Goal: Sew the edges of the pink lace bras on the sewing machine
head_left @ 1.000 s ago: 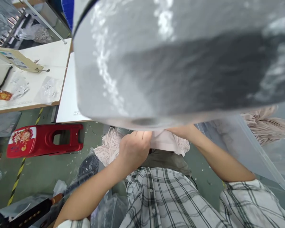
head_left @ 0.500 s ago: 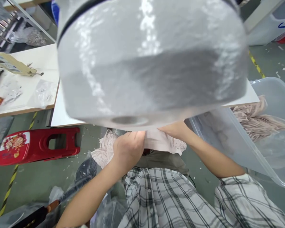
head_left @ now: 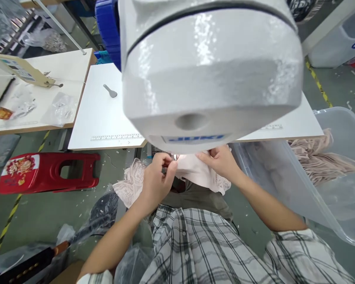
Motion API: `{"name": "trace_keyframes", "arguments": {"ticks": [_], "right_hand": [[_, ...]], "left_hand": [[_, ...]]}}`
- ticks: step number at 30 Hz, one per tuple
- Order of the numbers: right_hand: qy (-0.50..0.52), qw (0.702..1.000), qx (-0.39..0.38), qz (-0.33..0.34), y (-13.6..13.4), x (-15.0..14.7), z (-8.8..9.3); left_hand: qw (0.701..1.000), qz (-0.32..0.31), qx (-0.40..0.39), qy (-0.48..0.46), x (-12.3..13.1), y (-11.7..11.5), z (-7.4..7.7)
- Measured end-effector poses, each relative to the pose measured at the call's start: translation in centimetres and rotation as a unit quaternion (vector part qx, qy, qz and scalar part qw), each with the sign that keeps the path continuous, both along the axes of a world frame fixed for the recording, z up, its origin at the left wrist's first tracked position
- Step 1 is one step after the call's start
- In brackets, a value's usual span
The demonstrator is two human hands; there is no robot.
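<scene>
Below the head of a white sewing machine [head_left: 213,79], a pale pink garment with lace edges [head_left: 195,173] lies across my lap. My right hand [head_left: 223,163] pinches its right part between thumb and fingers. My left hand [head_left: 158,179] is on the other side, thumb and index finger drawn together beside a small shiny metal part [head_left: 175,157]. I cannot tell whether that part belongs to the machine or sits in my fingers. Lace cloth [head_left: 133,181] bunches to the left of my left hand. The machine head hides the needle area.
The white machine table [head_left: 106,114] carries a ruler strip [head_left: 115,137] and a grey spoon-shaped tool [head_left: 110,91]. A clear plastic bin [head_left: 322,189] with pink fabric pieces [head_left: 316,157] stands right. A red stool [head_left: 50,173] is on the floor at left.
The view has shifted, so the machine head sits higher and more of the table shows. My left hand has turned and its thumb and index finger now show; my right hand still holds the garment.
</scene>
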State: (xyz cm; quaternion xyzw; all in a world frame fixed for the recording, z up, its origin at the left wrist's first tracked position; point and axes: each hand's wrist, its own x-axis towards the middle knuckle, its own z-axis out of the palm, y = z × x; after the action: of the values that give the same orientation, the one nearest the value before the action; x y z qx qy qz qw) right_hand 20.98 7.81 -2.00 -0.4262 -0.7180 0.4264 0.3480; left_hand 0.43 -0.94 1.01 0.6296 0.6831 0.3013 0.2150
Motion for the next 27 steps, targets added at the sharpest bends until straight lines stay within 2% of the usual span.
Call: {"name": "trace_keyframes", "arguments": {"ticks": [2, 5, 8, 10, 12, 14, 17, 20, 22, 24, 26, 27], "right_hand": [[-0.014, 1.000, 0.010, -0.009, -0.6, 0.6, -0.3], [-0.070, 0.997, 0.013, 0.011, -2.4, 1.4, -0.1], [-0.071, 0.994, -0.035, 0.072, -5.4, 1.6, 1.1], [-0.031, 0.988, -0.090, 0.118, -7.5, 1.1, 2.0], [0.025, 0.977, -0.152, 0.147, -9.1, 0.0, 2.5], [0.071, 0.963, -0.204, 0.164, -9.9, -1.8, 2.4], [0.111, 0.940, -0.243, 0.214, -9.4, -5.6, 1.3], [0.179, 0.903, -0.300, 0.251, -8.3, -9.8, 0.1], [0.231, 0.866, -0.383, 0.226, -7.7, -11.6, -0.5], [0.262, 0.830, -0.462, 0.168, -7.5, -12.4, -1.1], [0.282, 0.825, -0.481, 0.091, -7.5, -12.2, -2.0], [0.289, 0.836, -0.463, 0.051, -7.5, -11.9, -2.5]], "left_hand": [[0.996, -0.011, -0.057, -0.067, -0.5, 0.1, 0.2], [0.975, -0.107, -0.151, -0.122, -1.3, 0.4, 0.6], [0.938, -0.197, -0.204, -0.199, -1.6, 0.3, 0.7], [0.908, -0.221, -0.211, -0.286, -1.8, -0.3, 0.7], [0.887, -0.203, -0.212, -0.356, -2.3, -1.4, 0.7], [0.890, -0.130, -0.197, -0.391, -3.5, -3.0, 0.8], [0.904, 0.014, -0.139, -0.405, -5.8, -5.5, 0.7], [0.908, 0.073, -0.113, -0.397, -7.7, -7.0, 0.5], [0.910, 0.069, -0.128, -0.388, -8.5, -7.3, 0.1], [0.911, 0.041, -0.161, -0.377, -8.8, -7.0, -0.4], [0.930, 0.023, -0.169, -0.327, -8.5, -6.4, -1.2], [0.949, 0.040, -0.148, -0.277, -8.2, -6.1, -1.6]]}}
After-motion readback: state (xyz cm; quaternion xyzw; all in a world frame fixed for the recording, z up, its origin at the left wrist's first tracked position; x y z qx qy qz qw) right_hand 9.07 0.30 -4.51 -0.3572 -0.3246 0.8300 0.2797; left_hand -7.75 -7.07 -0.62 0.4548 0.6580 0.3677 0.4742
